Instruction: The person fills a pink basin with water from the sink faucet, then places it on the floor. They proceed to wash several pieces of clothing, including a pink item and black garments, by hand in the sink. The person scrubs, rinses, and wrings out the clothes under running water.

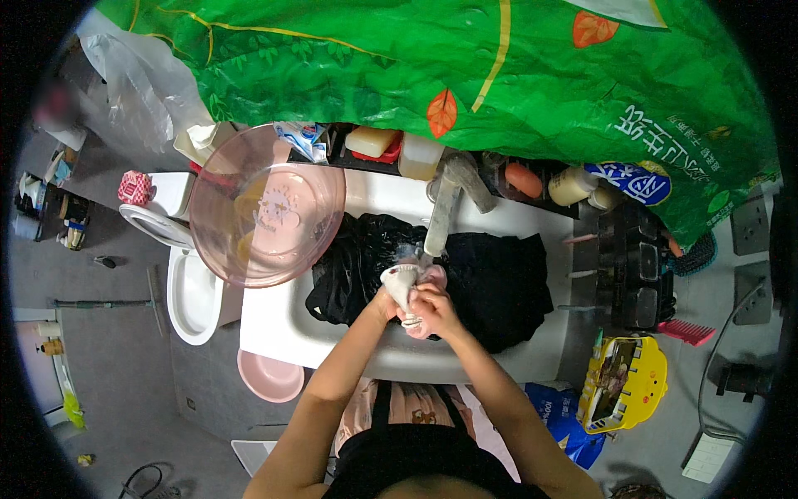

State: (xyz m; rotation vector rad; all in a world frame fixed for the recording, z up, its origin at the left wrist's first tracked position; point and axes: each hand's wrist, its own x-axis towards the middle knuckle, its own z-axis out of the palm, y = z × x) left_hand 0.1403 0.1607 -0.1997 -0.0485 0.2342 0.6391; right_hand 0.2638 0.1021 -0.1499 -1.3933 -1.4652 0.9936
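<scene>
Both my hands meet over a white sink basin [283,318], just in front of the spout of a grey faucet [441,215]. My left hand [388,304] grips a small pink and white cloth item [402,280], perhaps a sock. My right hand [434,307] holds the same cloth from the other side, its fingers bent over it. Water seems to run from the spout onto the cloth. Wet black fabric [499,280] lies in the basin on both sides of my hands and under them.
A clear pink plastic basin [268,274] rests on the sink's left rim. Soap bars [371,142] and bottles [570,186] line the back ledge, below a large green plastic sheet [349,81]. A toilet [193,299] stands left; a yellow basket [651,387] hangs at right.
</scene>
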